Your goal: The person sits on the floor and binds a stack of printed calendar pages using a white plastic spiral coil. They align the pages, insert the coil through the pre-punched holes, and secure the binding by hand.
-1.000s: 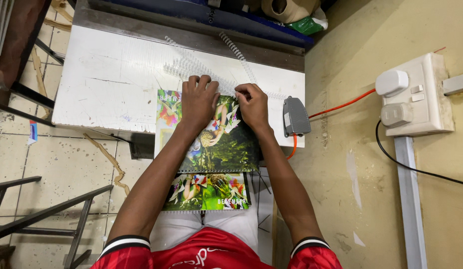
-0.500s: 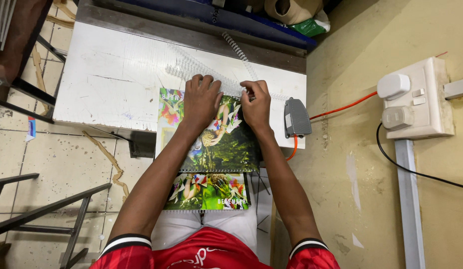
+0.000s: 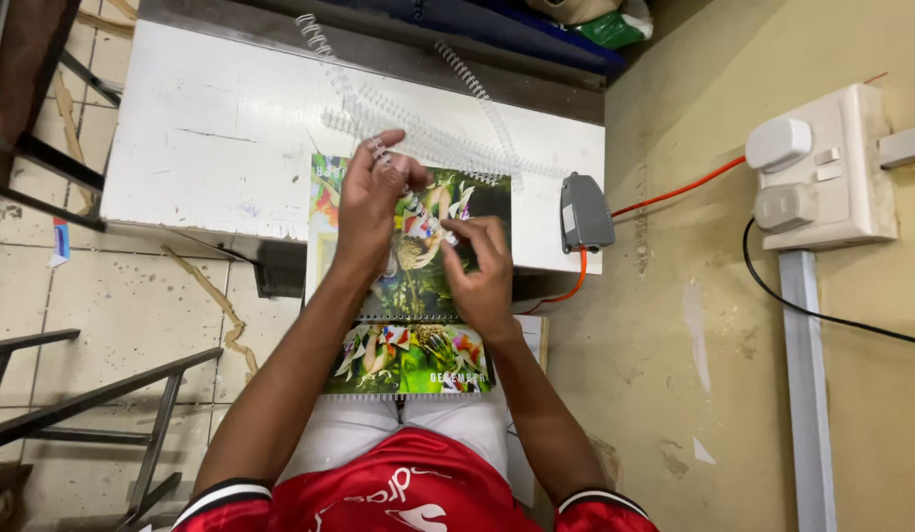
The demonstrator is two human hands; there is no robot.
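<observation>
Grey pedal box (image 3: 585, 211) with orange cable (image 3: 676, 193); white wall socket (image 3: 818, 175); black cable (image 3: 832, 320); metal frame (image 3: 83, 404).

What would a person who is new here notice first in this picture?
First the two hands, left hand and right hand, which hold a white spiral binding coil between them above a colourful calendar at the white table's near edge. More loose coils lie just behind, and a grey foot pedal lies to the right.

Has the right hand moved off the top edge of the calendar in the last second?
Yes. The right hand has pulled back toward the person, from the calendar's top edge by the white table's loose coils to mid-page, holding a coil piece with the left hand.
</observation>
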